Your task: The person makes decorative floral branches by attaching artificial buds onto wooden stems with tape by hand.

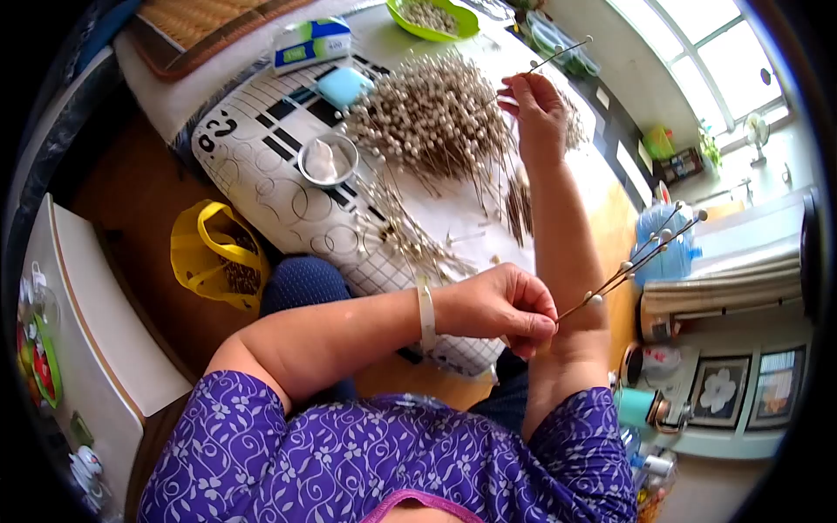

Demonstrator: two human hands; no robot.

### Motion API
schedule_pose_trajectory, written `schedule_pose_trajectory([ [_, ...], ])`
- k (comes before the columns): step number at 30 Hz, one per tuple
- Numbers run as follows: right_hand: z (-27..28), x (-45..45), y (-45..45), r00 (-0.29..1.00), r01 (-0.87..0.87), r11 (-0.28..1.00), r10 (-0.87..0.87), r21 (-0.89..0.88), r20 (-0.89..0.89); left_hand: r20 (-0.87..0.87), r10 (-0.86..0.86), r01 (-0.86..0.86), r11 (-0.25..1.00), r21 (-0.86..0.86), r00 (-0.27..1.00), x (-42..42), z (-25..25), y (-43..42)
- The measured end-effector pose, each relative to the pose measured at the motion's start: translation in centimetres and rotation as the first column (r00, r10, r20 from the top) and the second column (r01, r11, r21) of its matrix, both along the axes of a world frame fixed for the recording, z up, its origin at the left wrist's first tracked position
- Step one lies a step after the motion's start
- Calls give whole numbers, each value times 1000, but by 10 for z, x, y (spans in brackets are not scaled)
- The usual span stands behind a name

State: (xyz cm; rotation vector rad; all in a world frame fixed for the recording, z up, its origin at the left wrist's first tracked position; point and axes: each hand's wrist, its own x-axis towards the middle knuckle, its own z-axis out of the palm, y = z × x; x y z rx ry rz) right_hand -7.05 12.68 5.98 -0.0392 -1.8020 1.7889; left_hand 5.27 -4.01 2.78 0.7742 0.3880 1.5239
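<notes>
My left hand pinches a few thin brown stems with pale bead-like buds along them; the stems point up to the right. Farther out, my right hand has its fingers closed on a single thin stem with a small bud at its tip. Beside that hand lies a large heap of budded stems on the patterned tablecloth. Nearer to me is a smaller loose bunch of stems. A round container with something whitish inside stands left of the heap.
Behind the heap are a light blue box, a tissue pack and a green bowl of small pale pieces. A yellow bag stands on the floor at left, near a white cabinet. Blue water bottles are at right.
</notes>
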Motion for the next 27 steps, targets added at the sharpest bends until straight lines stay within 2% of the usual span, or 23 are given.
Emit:
schedule_pose_trajectory([
  [1, 4, 28, -1, 993, -21, 998, 13, 66, 115, 26, -15, 14, 1000, 18, 1000, 7, -3, 1],
  [3, -5, 85, 7, 944, -194, 970, 143, 149, 297, -120, -75, 69, 996, -48, 990, 19, 3, -4],
  [5, -23, 140, 6, 871, -155, 985, 98, 80, 482, -191, -157, 151, 987, -47, 969, 36, 1, -3],
  [7, -51, 185, 7, 785, -52, 994, -18, 94, 619, -180, -205, 200, 979, -47, 962, 52, -4, -2],
  [10, -74, 218, -3, 712, 72, 993, -118, 95, 692, -231, -240, 225, 970, -89, 943, 61, -3, -1],
  [12, -87, 221, -5, 695, 93, 986, -166, 142, 700, -236, -281, 230, 948, -222, 930, 63, -3, 0],
  [17, -96, 212, -3, 699, 120, 959, -266, 258, 664, -279, -265, 217, 957, -190, 923, 66, -14, 6],
  [18, -85, 209, -5, 725, 40, 800, -435, 598, 534, -274, -255, 210, 960, -182, 927, 65, -16, 7],
  [19, -76, 206, -7, 765, -24, 520, -541, 854, 351, -269, -252, 205, 960, -190, 929, 64, -17, 8],
  [20, -72, 199, -7, 814, 48, 487, -525, 872, 249, -274, -252, 204, 960, -192, 928, 63, -16, 10],
  [21, -71, 190, -11, 850, 74, 510, -482, 857, 213, -281, -253, 204, 960, -194, 926, 62, -15, 10],
  [23, -70, 169, -22, 940, 16, 522, -299, 853, 166, -277, -244, 194, 961, -196, 929, 59, -13, 10],
  [24, -72, 160, -27, 947, -104, 547, -200, 831, 250, -283, -235, 188, 965, -184, 930, 56, -11, 10],
  [25, -72, 154, -36, 928, -194, 508, -183, 839, 325, -289, -226, 181, 968, -173, 930, 54, -11, 9],
  [27, -76, 147, -48, 911, -243, 497, -179, 833, 373, -301, -199, 160, 976, -151, 933, 52, -15, 8],
])
